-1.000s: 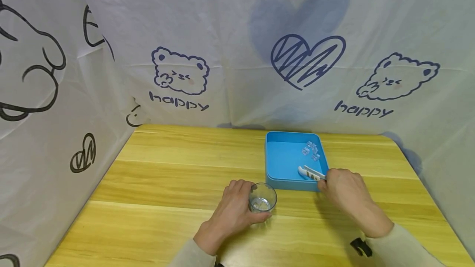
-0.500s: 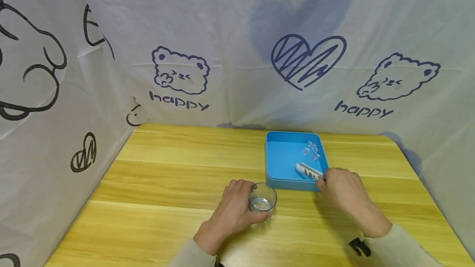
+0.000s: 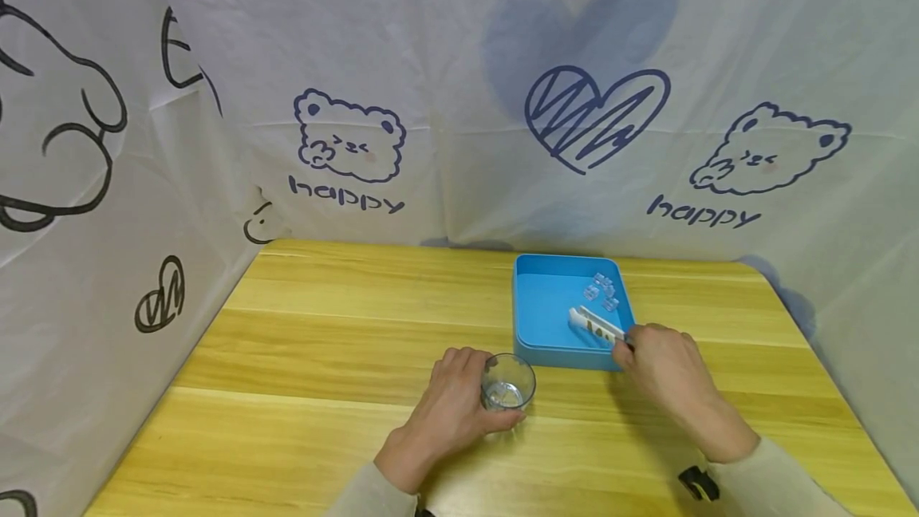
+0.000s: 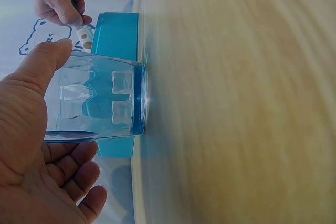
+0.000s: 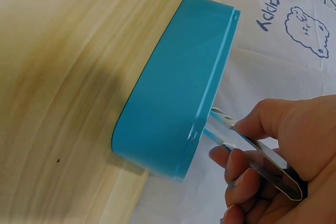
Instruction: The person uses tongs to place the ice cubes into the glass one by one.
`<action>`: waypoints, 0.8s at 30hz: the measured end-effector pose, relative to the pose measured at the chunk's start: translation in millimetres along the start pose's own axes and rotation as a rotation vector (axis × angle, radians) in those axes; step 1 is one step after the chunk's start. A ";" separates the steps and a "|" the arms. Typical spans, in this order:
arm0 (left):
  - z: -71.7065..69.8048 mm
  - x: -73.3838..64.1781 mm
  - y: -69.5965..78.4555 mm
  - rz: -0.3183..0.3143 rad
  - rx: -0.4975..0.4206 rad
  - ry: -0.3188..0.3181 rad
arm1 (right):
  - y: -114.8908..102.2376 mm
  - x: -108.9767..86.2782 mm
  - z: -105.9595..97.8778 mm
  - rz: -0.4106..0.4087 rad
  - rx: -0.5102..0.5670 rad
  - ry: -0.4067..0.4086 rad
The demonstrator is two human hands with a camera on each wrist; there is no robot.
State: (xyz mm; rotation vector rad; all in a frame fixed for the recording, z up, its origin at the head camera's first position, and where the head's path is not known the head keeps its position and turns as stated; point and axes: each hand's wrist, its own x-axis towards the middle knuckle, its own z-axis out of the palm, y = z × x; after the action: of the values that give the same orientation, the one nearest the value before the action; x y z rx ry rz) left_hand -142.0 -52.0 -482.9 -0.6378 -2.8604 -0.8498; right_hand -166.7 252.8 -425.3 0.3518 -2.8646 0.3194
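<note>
My left hand [image 3: 459, 397] curls round a clear drinking glass [image 3: 508, 377] standing upright on the wooden table, thumb on the near side. Inside the glass, clear cubes [image 4: 122, 82] show at the bottom in the left wrist view. My right hand [image 3: 668, 369] pinches a pair of metal tongs [image 5: 273, 169] between thumb and fingers. Their white, brown-spotted ends [image 3: 597, 327] reach over the near right rim of a blue tray [image 3: 542, 355]. Several clear cubes [image 3: 601, 292] lie in its far right part, a little beyond the tips. The tray wall hides the tips in the right wrist view.
The wooden table [image 3: 323, 341] reaches back to a white cloth [image 3: 445, 102] with printed bears and hearts. More of this cloth hangs along the left and right sides. The tray stands just beyond the glass, to its right.
The tongs' ends have shifted a little left and farther back inside the tray, toward the level of the cubes. My left hand and the glass have stayed put.
</note>
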 end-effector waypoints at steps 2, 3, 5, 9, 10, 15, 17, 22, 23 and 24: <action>-0.2 -0.1 0.2 -0.001 -0.001 -0.001 | 0.6 -0.5 1.0 -0.007 0.000 0.012; -0.3 -0.2 0.2 -0.001 -0.001 -0.002 | 0.9 -0.6 1.4 -0.012 -0.002 0.018; -0.2 -0.2 0.2 -0.003 -0.003 -0.003 | 1.1 -1.0 2.2 -0.024 -0.004 0.035; -0.2 -0.6 0.2 -0.003 -0.003 0.000 | 1.8 -2.3 4.0 -0.065 -0.010 0.086; -0.1 -0.6 0.2 -0.001 -0.002 0.002 | 1.8 -2.6 4.5 -0.078 -0.011 0.102; -0.4 -1.0 0.4 0.002 0.003 0.006 | 2.6 -4.1 7.3 -0.136 -0.017 0.173; -0.6 -1.1 0.4 0.000 0.003 0.004 | 3.5 -4.8 8.8 -0.156 -0.020 0.193; -0.4 -0.5 0.1 -0.005 0.003 -0.002 | 5.6 -6.6 13.3 -0.212 -0.009 0.242; -0.4 -0.5 0.1 -0.006 0.002 -0.003 | 5.9 -6.9 14.2 -0.222 -0.003 0.252; -0.5 -0.4 0.2 -0.007 0.002 -0.003 | 6.1 -7.1 14.8 -0.232 0.001 0.263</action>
State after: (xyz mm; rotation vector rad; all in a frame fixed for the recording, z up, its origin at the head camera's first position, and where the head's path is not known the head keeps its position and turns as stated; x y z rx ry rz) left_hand -141.6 -52.3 -482.4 -0.6299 -2.8678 -0.8471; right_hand -164.7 256.5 -442.3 0.5893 -2.5360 0.2992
